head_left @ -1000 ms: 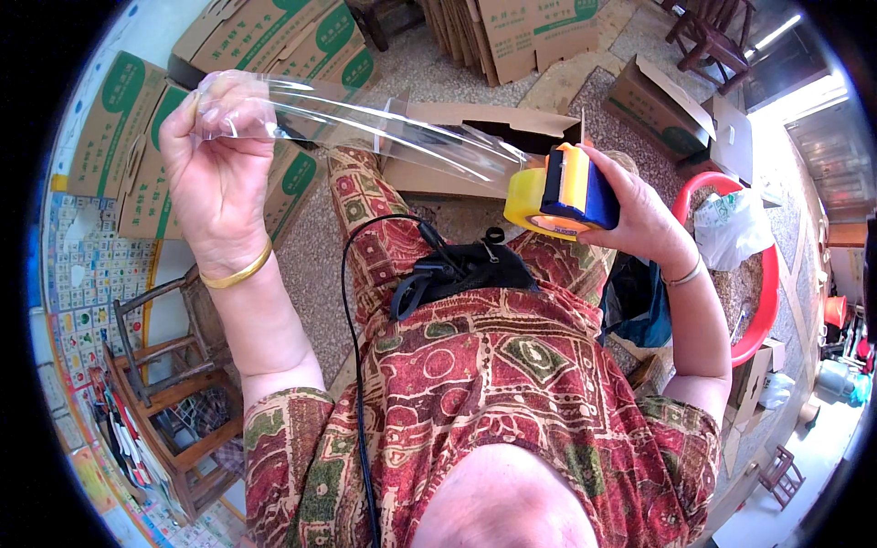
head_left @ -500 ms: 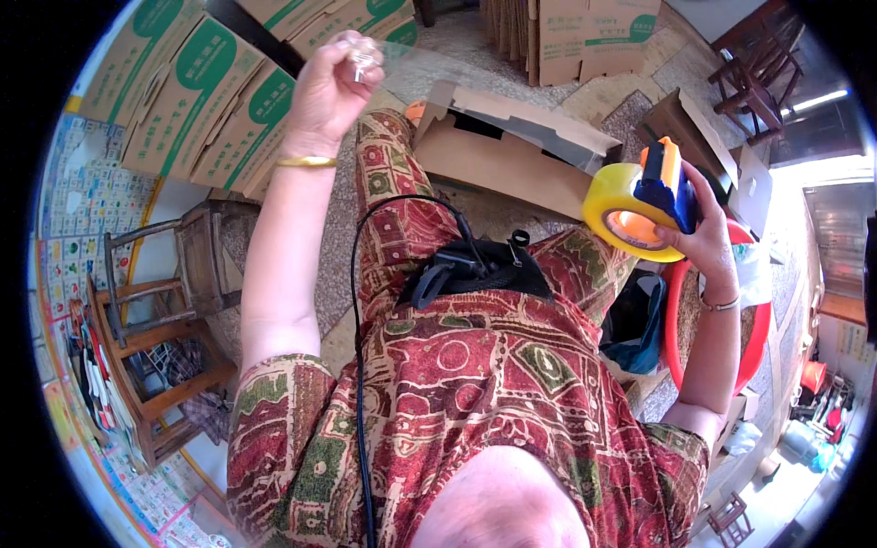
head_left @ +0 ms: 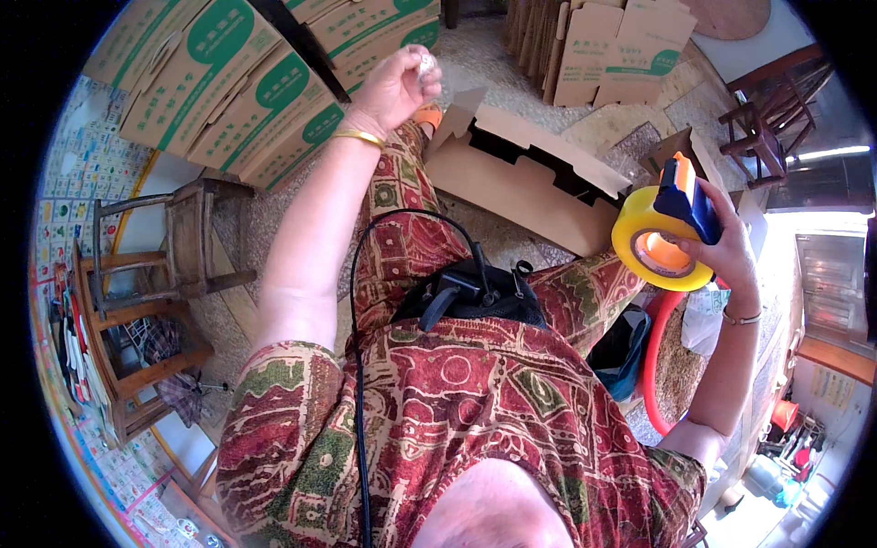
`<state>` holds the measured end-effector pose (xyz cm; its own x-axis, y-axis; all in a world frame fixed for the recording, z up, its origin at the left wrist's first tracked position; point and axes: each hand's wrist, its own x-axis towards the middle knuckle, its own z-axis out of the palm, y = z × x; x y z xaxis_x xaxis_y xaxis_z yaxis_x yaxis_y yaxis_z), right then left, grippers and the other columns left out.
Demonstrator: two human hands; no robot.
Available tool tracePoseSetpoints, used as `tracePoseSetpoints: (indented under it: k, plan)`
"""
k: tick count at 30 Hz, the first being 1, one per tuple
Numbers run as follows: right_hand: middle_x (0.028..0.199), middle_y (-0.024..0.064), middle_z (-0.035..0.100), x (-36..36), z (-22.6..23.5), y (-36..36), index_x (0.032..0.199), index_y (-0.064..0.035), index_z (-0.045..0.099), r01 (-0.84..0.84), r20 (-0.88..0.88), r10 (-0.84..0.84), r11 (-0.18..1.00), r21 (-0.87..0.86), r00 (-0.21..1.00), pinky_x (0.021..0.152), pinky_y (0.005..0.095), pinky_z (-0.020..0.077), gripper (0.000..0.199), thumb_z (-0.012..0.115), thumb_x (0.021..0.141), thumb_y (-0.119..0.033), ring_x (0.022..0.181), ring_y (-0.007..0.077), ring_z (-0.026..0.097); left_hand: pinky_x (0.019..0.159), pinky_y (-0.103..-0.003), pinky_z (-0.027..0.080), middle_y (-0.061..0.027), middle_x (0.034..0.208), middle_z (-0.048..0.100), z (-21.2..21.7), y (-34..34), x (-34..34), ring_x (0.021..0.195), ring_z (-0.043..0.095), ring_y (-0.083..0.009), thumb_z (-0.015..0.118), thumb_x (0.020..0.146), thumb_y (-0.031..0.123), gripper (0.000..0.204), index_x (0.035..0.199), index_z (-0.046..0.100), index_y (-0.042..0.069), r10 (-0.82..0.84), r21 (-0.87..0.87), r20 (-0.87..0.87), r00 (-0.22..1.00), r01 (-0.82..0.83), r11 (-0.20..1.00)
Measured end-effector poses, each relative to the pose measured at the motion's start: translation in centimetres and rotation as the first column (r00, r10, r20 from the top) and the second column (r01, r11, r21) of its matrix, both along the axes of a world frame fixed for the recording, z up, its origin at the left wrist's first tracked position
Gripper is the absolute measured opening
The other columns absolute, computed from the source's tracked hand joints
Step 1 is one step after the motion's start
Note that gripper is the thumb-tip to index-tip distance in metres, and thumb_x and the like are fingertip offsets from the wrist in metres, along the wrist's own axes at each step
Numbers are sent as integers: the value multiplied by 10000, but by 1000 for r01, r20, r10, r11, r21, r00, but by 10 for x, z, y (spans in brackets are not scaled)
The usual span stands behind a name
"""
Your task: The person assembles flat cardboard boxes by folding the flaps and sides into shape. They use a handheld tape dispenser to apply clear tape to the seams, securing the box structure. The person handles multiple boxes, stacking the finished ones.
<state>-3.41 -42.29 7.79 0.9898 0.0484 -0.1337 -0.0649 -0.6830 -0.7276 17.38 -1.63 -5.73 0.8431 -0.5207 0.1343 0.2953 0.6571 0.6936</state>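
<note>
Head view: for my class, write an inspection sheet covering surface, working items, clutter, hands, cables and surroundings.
Surface: speckled floor.
Working items: tape dispenser with yellow roll; open cardboard box on the floor ahead.
Clutter: green-printed cartons at left; white bag and red-rimmed tub at right.
Hands: left hand closed on a pale bit too small to identify; right hand grips the dispenser.
Cables: one black cable, from the black waist pouch along the shirt.
Surroundings: wooden chair at left, illustrated wall poster beyond it.
</note>
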Motion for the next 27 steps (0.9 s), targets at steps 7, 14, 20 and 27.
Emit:
tracePoseSetpoints:
  k: [7, 14, 20, 27]
  plan:
    - [1039, 105, 606, 46, 20, 21, 1269, -11, 451, -87, -71, 80, 991, -101, 994, 861, 280, 437, 748, 771, 611, -169, 946, 161, 577, 725, -335, 463, 8, 700, 483, 11, 30, 27, 749, 516, -142, 530, 825, 156, 146, 709, 459, 102, 13, 26, -79, 997, -11, 1000]
    - [1009, 108, 618, 92, 18, 48, 1251, 3, 470, -187, -216, 141, 959, -211, 966, 838, 286, 451, 699, 761, 635, -149, 899, 168, 587, 671, -337, 468, -9, 626, 460, -48, 41, 22, 655, 515, -163, 530, 794, 107, 206, 624, 415, 94, 124, 107, -378, 917, -90, 990]
    - [1038, 95, 611, 117, 9, 62, 1224, 13, 496, -326, -352, 217, 901, -287, 910, 845, 280, 451, 647, 753, 654, -153, 913, 153, 577, 662, -352, 493, -1, 611, 468, -69, 47, 24, 656, 543, -172, 529, 804, 105, 190, 640, 435, 93, 178, 240, -476, 861, -68, 968]
    - [1021, 138, 625, 134, -25, 69, 1204, -14, 514, -473, -536, 230, 798, -374, 812, 857, 305, 449, 662, 753, 646, -277, 912, 219, 594, 659, -358, 492, -2, 610, 473, -61, 44, 27, 646, 532, -165, 552, 789, 87, 176, 657, 436, 91, 216, 285, -558, 801, -59, 957]
